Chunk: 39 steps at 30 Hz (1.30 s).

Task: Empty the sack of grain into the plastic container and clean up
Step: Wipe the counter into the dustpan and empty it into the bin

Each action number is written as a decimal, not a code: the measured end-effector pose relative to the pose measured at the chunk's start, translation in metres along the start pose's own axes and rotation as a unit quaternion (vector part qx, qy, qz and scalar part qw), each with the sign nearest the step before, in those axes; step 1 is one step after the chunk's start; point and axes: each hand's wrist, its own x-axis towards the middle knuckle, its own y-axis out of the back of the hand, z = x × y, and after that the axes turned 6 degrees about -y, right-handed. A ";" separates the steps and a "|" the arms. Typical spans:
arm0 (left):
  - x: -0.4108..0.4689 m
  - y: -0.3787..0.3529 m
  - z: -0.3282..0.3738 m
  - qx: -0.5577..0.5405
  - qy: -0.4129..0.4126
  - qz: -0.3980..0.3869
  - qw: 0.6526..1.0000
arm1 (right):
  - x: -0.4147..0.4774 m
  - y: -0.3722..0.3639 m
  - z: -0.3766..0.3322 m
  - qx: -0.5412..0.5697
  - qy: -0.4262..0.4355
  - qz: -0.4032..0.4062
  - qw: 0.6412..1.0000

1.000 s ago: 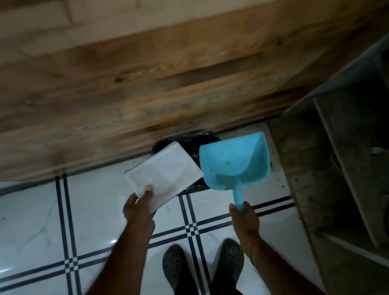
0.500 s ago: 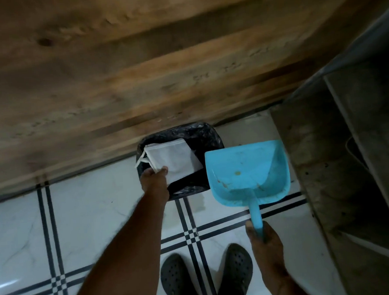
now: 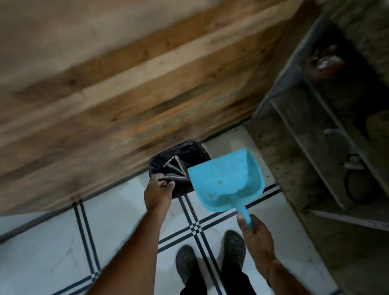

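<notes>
A small bin with a black liner (image 3: 192,151) stands on the tiled floor against the wooden wall. The white sack (image 3: 176,170) lies crumpled and folded inside it, in shadow. My left hand (image 3: 158,191) is at the bin's near rim, fingers curled on the sack's lower edge. My right hand (image 3: 257,237) grips the handle of a light blue dustpan (image 3: 225,182). The pan hangs just right of the bin, overlapping its rim, with a few specks of grain and dirt in it. No plastic container is in view.
A wooden plank wall (image 3: 140,93) rises directly behind the bin. A grey concrete shelf unit (image 3: 314,151) with dusty items and a cable fills the right side. My feet in dark clogs (image 3: 187,265) stand on white tiles with dark lines (image 3: 59,258).
My left hand has carried the flat white sack forward and down into the bin, where it now sits crumpled. The dustpan stays in my right hand, shifted slightly right and nearer.
</notes>
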 end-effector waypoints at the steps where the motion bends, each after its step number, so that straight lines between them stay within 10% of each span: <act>1: -0.019 0.012 0.010 0.014 -0.018 -0.012 1.000 | -0.019 0.012 -0.008 0.004 0.002 -0.007 1.000; 19: -0.335 0.042 0.193 0.177 -0.451 -0.206 0.850 | -0.292 0.217 0.050 0.278 -0.068 0.076 0.955; 32: -0.442 -0.120 0.260 0.253 -0.567 -0.298 0.724 | -0.272 0.302 0.118 0.394 -0.125 0.187 0.891; 39: -0.439 -0.167 0.301 0.266 -0.591 -0.270 0.712 | -0.249 0.329 0.111 0.428 -0.138 0.182 0.875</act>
